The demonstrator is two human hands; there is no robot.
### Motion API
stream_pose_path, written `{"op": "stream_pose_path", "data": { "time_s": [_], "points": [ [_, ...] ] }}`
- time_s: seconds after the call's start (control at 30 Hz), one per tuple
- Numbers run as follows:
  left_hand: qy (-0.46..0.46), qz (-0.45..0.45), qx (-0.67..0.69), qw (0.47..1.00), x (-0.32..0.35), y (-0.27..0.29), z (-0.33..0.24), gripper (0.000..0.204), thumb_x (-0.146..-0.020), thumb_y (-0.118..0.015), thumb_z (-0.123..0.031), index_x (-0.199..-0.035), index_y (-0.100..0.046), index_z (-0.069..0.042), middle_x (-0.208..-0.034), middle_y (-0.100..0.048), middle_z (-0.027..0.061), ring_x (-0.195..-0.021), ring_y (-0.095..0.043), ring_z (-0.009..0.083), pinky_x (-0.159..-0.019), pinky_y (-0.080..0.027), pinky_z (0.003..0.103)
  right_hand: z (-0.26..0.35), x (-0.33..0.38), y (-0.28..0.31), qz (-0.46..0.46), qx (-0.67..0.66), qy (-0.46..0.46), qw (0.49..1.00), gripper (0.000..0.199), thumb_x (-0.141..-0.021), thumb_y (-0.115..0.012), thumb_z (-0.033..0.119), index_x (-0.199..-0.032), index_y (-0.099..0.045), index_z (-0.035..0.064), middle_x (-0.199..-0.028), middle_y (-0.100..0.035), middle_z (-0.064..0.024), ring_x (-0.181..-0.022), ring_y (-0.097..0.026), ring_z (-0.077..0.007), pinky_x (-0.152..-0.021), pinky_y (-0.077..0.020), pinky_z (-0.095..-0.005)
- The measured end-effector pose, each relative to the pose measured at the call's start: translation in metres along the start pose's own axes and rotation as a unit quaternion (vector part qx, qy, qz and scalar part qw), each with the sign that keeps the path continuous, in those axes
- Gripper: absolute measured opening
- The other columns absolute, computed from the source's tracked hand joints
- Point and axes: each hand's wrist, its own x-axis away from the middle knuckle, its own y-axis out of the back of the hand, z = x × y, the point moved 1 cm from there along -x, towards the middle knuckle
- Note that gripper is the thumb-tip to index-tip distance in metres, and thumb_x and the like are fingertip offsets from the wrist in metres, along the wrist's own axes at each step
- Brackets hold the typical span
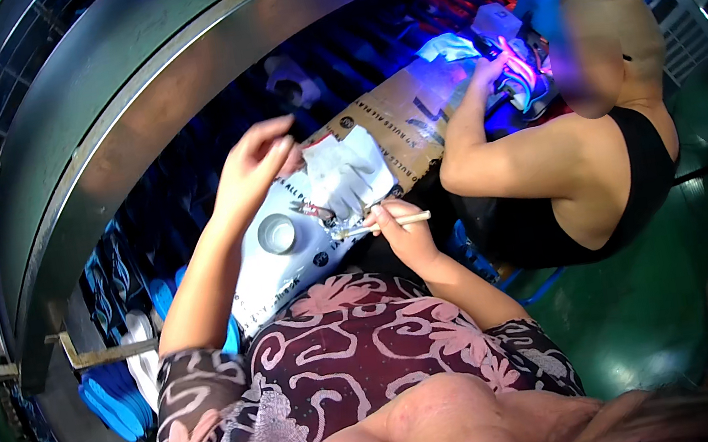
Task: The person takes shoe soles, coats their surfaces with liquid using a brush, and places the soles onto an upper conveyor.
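Note:
My right hand (402, 230) is closed on a slim brush (411, 218) with a pale handle, its tip pointing left over the white sheet. Raised above the far side of that sheet is my left hand (262, 166), fingers bent and apart, with nothing visible in it. A round metal cup (276, 234) stands on the white printed sheet (266, 281) across my lap. Between my hands lies a crumpled white glove or cloth (341, 174). Small shiny bits beside it, near the brush tip, are too small to name.
A co-worker (567, 159) sits at the right, hands on blue-lit items. Printed cardboard (403, 121) extends toward them. Beyond it runs a dark slatted conveyor (233, 101) with a curved metal rail (158, 95). Blue and white shoe-sole shapes (119, 402) are stacked at lower left.

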Motion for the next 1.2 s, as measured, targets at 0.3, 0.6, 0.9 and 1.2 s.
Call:
{"op": "stream_pose_path", "data": {
  "time_s": [0.3, 0.6, 0.9, 1.2],
  "points": [
    [0.465, -0.197, -0.485, 0.714, 0.33, 0.094, 0.077, 0.042, -0.077, -0.06, -0.044, -0.09, -0.053, -0.004, -0.067, -0.059, 0.0197, -0.069, -0.059, 0.0336, -0.064, -0.045, 0.044, 0.008, -0.005, -0.026, 0.081, -0.075, -0.098, 0.989, 0.032, -0.091, -0.047, 0.019, -0.074, -0.062, -0.003, -0.065, -0.057, -0.0057, -0.06, -0.052, -0.0106, -0.059, -0.0414, -0.0236],
    [0.385, -0.468, 0.377, 0.701, 0.342, 0.054, 0.124, 0.039, -0.082, -0.06, -0.033, -0.109, -0.048, -0.008, -0.096, -0.055, 0.0071, -0.085, -0.053, 0.019, -0.074, -0.045, 0.032, 0.017, -0.01, -0.046, 0.125, -0.047, -0.128, 0.983, 0.031, -0.091, -0.048, 0.021, -0.075, -0.062, -0.0021, -0.066, -0.057, -0.0049, -0.063, -0.051, -0.0102, -0.062, -0.041, -0.0236],
    [0.175, -0.45, 0.283, 0.829, 0.274, 0.051, 0.071, 0.024, -0.087, -0.046, -0.019, -0.106, -0.044, -0.006, -0.085, -0.055, 0.0064, -0.063, -0.05, 0.0136, -0.051, -0.041, 0.025, 0.019, -0.005, -0.054, 0.125, -0.069, -0.15, 0.978, 0.036, -0.092, -0.046, 0.026, -0.077, -0.061, -0.004, -0.066, -0.057, -0.0068, -0.063, -0.051, -0.0116, -0.063, -0.0399, -0.0234],
    [0.14, -0.362, 0.021, 0.921, 0.218, 0.024, 0.044, 0.035, -0.083, -0.055, -0.007, -0.113, -0.04, 0.003, -0.095, -0.057, 0.0114, -0.073, -0.058, 0.0127, -0.061, -0.05, 0.024, 0.045, -0.018, -0.077, 0.151, -0.117, -0.071, 0.979, 0.029, -0.09, -0.049, 0.02, -0.076, -0.063, -0.0012, -0.07, -0.061, -0.0058, -0.062, -0.054, -0.0113, -0.061, -0.0426, -0.023]
  ]
}}
